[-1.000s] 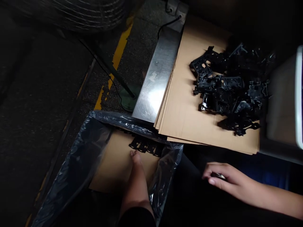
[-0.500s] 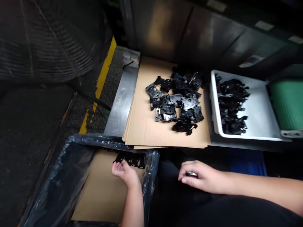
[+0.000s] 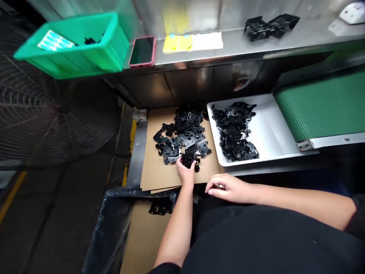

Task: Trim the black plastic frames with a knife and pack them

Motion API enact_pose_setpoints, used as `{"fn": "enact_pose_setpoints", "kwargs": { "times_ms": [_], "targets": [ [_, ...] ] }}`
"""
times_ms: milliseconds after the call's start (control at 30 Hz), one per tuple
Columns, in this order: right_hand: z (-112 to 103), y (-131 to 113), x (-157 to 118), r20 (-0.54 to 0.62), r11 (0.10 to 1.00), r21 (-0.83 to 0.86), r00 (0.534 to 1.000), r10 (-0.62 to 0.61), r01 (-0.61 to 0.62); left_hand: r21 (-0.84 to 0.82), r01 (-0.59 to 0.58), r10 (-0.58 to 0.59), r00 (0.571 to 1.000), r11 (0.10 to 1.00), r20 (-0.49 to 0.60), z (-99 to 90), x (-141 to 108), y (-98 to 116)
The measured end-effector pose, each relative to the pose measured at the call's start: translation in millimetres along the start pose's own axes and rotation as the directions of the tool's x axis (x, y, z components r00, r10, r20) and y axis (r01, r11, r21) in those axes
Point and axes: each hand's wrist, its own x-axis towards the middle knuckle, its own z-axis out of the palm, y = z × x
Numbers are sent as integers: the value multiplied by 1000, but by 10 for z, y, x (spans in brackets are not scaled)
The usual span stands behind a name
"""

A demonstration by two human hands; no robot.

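Observation:
My left hand reaches to the near edge of a heap of black plastic parts on cardboard sheets. Its thumb and fingers are closed around one black plastic part, which still lies against the heap. My right hand rests in front of my body with curled fingers. Something small and shiny shows at those fingers, too small to name. Below the cardboard, a bin lined with dark plastic film holds a cardboard sheet and a row of black parts.
A white tray with black parts stands right of the cardboard, beside a green conveyor belt. On the shelf are a green bin, a phone, paper labels and black parts. A large fan stands left.
My left hand has moved from the row of parts in the lined bin up to the heap and taken hold of a part there. The right hand stays curled. The view has shifted.

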Motion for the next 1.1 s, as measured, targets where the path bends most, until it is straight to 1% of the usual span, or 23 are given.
{"fn": "enact_pose_setpoints", "kwargs": {
  "times_ms": [100, 200, 300, 400, 467, 500, 567, 633, 667, 700, 733, 767, 800, 833, 867, 900, 933, 967, 1000, 1067, 1100],
  "targets": [
    [-220, 61, -79, -52, 999, 9, 998, -41, 42, 9, 4, -3, 999, 1000, -40, -68, -59, -13],
    [-392, 164, -133, -92, 997, 22, 994, -66, 68, 22, -26, 28, 997, 999, -71, -210, -129, 57],
    [-517, 287, -137, -112, 995, 50, 990, -84, 90, 12, -101, 102, 993, 995, -65, -393, -242, 268],
    [-625, 397, -70, -157, 991, 98, 985, -77, 93, -36, -214, 213, 976, 976, -30, -609, -411, 620],
    [-700, 434, -1, -179, 985, 152, 982, -53, 81, -79, -312, 313, 950, 947, 1, -750, -522, 893],
    [-738, 433, 32, -171, 980, 187, 985, -40, 72, -101, -365, 369, 929, 925, 19, -809, -567, 1028],
    [-816, 386, 81, -97, 964, 263, 995, -27, 52, -139, -464, 475, 879, 875, 52, -893, -626, 1276],
    [-897, 288, 103, -2, 942, 332, 999, -39, 38, -157, -548, 562, 825, 822, 61, -920, -643, 1483],
    [-940, 229, 104, 28, 932, 361, 998, -51, 37, -152, -587, 600, 798, 795, 61, -913, -638, 1571],
    [-985, 169, 101, 42, 922, 385, 997, -63, 42, -140, -616, 628, 776, 775, 59, -896, -628, 1650],
    [-1032, 111, 95, 42, 914, 403, 996, -74, 51, -129, -629, 639, 767, 766, 55, -871, -616, 1721],
    [-1079, 60, 88, 33, 906, 419, 996, -85, 63, -135, -619, 629, 776, 774, 50, -843, -603, 1785],
    [-1127, 16, 83, 22, 898, 434, 995, -96, 77, -167, -574, 588, 807, 802, 52, -814, -592, 1841],
    [-1174, -21, 79, 13, 889, 449, 994, -107, 90, -225, -488, 513, 856, 843, 67, -788, -585, 1889],
    [-1218, -49, 78, 2, 881, 463, 993, -117, 103, -300, -367, 413, 905, 880, 105, -766, -583, 1928],
    [-1259, -72, 80, -16, 872, 476, 992, -124, 117, -369, -226, 306, 936, 902, 174, -751, -586, 1959],
    [-1297, -89, 84, -43, 863, 488, 991, -127, 132, -420, -84, 209, 942, 904, 261, -741, -594, 1982],
    [-1329, -104, 90, -77, 856, 496, 989, -125, 147, -451, 45, 129, 929, 891, 348, -736, -605, 2000],
    [-1355, -118, 95, -114, 851, 500, 986, -118, 160, -473, 149, 73, 905, 869, 420, -733, -618, 2016],
    [-1384, -148, 97, -190, 840, 511, 977, -99, 185, -531, 286, 21, 866, 798, 499, -729, -640, 2059],
    [-1384, -166, 91, -222, 833, 518, 971, -89, 194, -574, 328, 13, 861, 750, 509, -724, -647, 2090]
  ]
}}
